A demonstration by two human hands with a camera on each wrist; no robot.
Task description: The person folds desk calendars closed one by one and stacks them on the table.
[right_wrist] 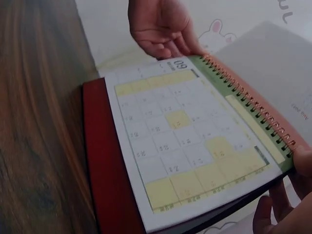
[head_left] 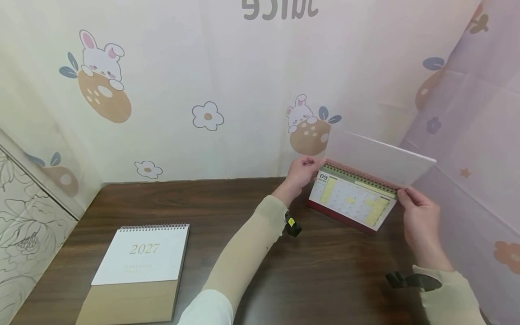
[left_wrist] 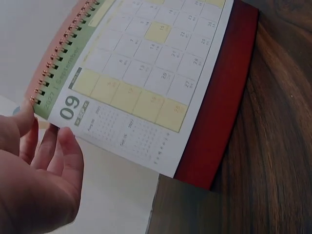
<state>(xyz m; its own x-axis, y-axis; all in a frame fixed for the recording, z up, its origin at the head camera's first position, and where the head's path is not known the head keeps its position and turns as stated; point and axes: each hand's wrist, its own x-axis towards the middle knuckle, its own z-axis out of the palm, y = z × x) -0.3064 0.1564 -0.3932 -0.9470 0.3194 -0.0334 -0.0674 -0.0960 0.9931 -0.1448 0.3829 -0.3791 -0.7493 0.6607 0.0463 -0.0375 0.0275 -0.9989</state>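
A spiral-bound desk calendar (head_left: 351, 198) on a dark red stand (left_wrist: 219, 107) is tilted toward me at the right of the table. Its September page, marked 09, faces me with a green header and yellow blocks. A pale sheet (head_left: 382, 158) stands up behind the copper-coloured spiral (right_wrist: 248, 100). My left hand (head_left: 299, 175) pinches the calendar's top left corner, thumb at the end of the spiral. At the top right corner my right hand (head_left: 422, 221) grips the other end, thumb on top and fingers beneath.
On the left of the dark wooden table (head_left: 211, 225) lies a second calendar (head_left: 146, 259), its white cover reading 2027 above a tan base. A white curtain (head_left: 243, 90) printed with rabbits and flowers hangs behind the table. A purplish curtain (head_left: 475, 149) closes the right side.
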